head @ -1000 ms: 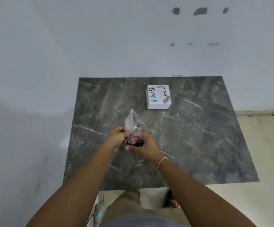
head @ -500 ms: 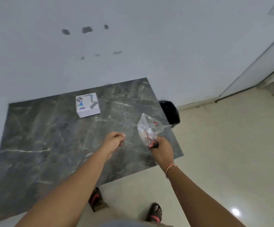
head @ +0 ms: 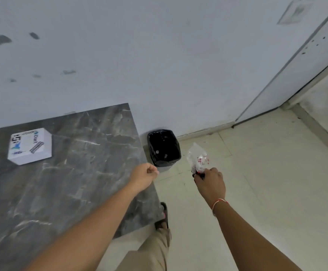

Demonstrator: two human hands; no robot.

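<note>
- Right hand point(head: 210, 182): fingers curled and pinched on the lower end of a clear plastic bag point(head: 197, 156), held out past the counter's right edge, above the floor point(head: 266, 182).
- Plastic bag: thin film with red print, standing up from the pinch, in the air and touching no surface. It hangs just right of the bin point(head: 164, 147), not over its mouth. Something small, dark and red shows at the pinch; what it is cannot be told.
- Left hand point(head: 145, 176): closed in a loose fist, nothing visible in it, poised over the counter's right edge.
- Bin: black-lined, open-topped, on the floor against the wall, beside the counter's far right corner.
- Counter point(head: 81, 182): dark marbled top, carrying a white printed box point(head: 30, 146) near the far left.
- Step in hand, as judged: carrying the bag to the bin for disposal; the drop is not yet made.
- Next move calls for: bringing the right hand leftward over the bin's opening, lowering it close, then loosening the pinch. The light film may drift, so a low release suits.
</note>
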